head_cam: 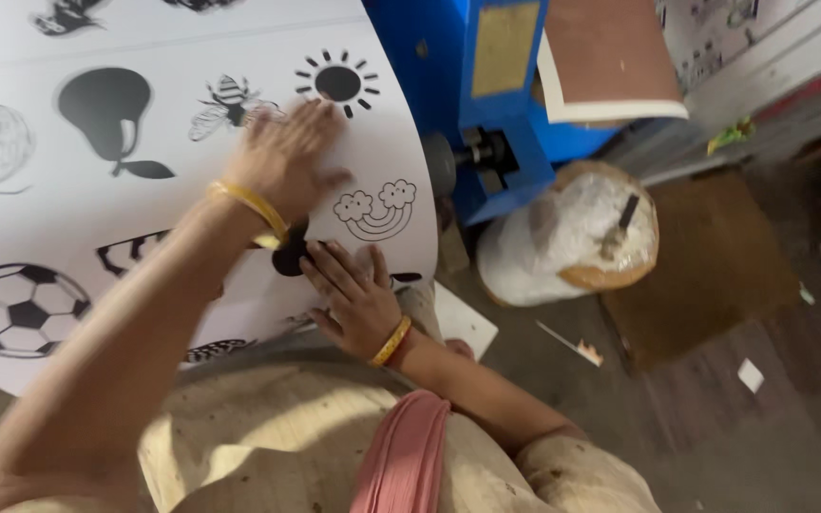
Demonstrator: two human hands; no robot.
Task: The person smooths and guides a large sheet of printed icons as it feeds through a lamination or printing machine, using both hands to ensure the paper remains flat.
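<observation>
both hands flat, open on white printed sheet [192,161]: left hand [287,157] below sun print [337,84], right hand [353,294] below rainbow print [375,211]; nothing gripped.

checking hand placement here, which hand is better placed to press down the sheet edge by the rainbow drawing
Probably the right hand: it lies flat at the lower edge of the white printed sheet, just below the rainbow drawing. The left hand rests higher, between the bee picture and the sun picture.

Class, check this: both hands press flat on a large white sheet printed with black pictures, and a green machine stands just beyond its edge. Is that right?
Not quite. In the head view the machine is blue, not green. The rest holds: left hand and right hand lie flat on the large white sheet printed with black pictures.
</observation>
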